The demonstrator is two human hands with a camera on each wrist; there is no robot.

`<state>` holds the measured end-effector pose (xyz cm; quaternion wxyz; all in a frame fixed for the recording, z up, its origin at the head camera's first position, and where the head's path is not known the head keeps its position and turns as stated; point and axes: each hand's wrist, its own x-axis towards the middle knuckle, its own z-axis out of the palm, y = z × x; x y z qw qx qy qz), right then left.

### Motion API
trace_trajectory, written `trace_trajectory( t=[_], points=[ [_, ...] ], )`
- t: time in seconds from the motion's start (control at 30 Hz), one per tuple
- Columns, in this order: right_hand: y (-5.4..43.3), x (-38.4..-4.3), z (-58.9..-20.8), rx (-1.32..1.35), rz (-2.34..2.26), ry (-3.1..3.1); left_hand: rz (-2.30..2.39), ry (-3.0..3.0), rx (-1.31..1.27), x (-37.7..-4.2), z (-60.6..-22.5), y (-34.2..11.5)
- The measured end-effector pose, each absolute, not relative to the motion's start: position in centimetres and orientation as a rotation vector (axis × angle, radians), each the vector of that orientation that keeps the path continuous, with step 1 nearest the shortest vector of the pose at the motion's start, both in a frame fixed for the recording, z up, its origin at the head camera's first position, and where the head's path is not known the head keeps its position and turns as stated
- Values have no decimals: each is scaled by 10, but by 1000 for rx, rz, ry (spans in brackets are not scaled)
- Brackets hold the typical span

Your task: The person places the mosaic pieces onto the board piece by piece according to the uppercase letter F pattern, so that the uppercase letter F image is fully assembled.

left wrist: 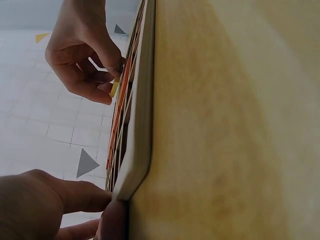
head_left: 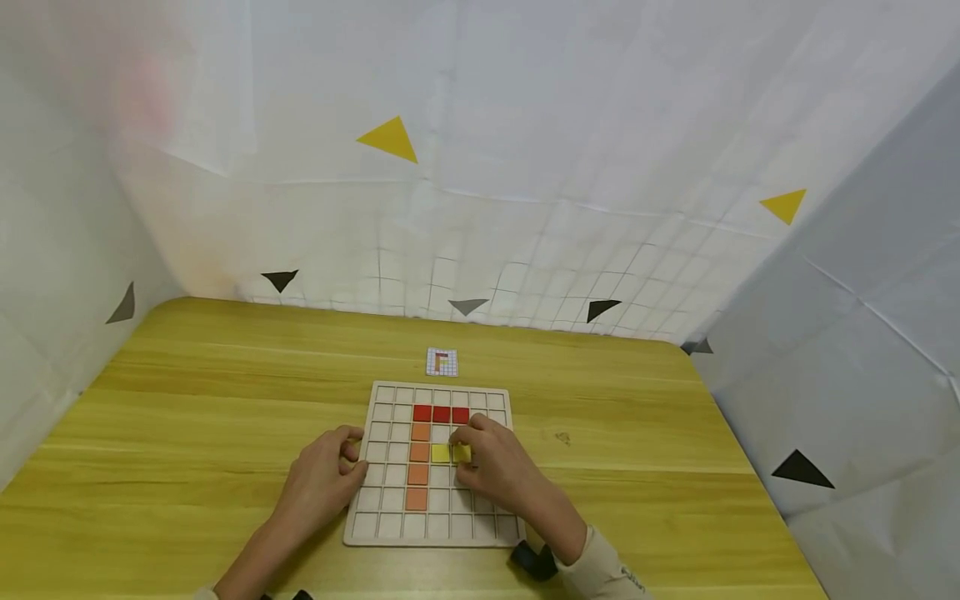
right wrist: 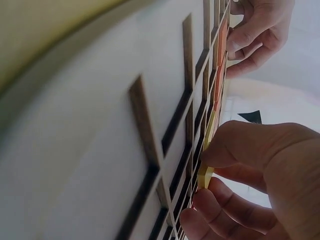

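Observation:
A pale wooden grid board [head_left: 390, 525] lies on the table, with red tiles [head_left: 442, 414] in a row and orange tiles [head_left: 417, 474] in a column below. One yellow tile [head_left: 440, 453] lies in a cell right of the orange column. My right hand [head_left: 502, 467] pinches another yellow tile [right wrist: 205, 177] between thumb and fingers. It is tilted at the board's surface, just right of the first yellow one. My left hand [head_left: 318, 475] holds the board's left edge with curled fingers and thumb, seen close at the rim in the left wrist view.
A small pattern card [head_left: 442, 362] with a coloured shape on a grid lies behind the board. White sheeting [head_left: 525, 167] with yellow, black and grey triangles surrounds the wooden table [head_left: 637, 417]. A black object [head_left: 534, 561] is by my right wrist.

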<state>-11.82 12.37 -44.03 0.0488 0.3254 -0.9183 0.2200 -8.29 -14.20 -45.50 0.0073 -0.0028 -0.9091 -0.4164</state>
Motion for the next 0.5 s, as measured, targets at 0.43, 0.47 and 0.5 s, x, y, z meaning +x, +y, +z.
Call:
trace_trajectory(
  t=[0.43, 0.47, 0.5],
  points=[
    [133, -118, -439, 1003, 640, -2718, -1341, -2849, -9, -83, -452, -143],
    [134, -118, -438, 996, 642, -2711, -1353, -2852, -11, -84, -452, -144],
    [136, -118, -436, 991, 642, -2703, -1375, -2856, -7, -84, -450, -145]
  ],
)
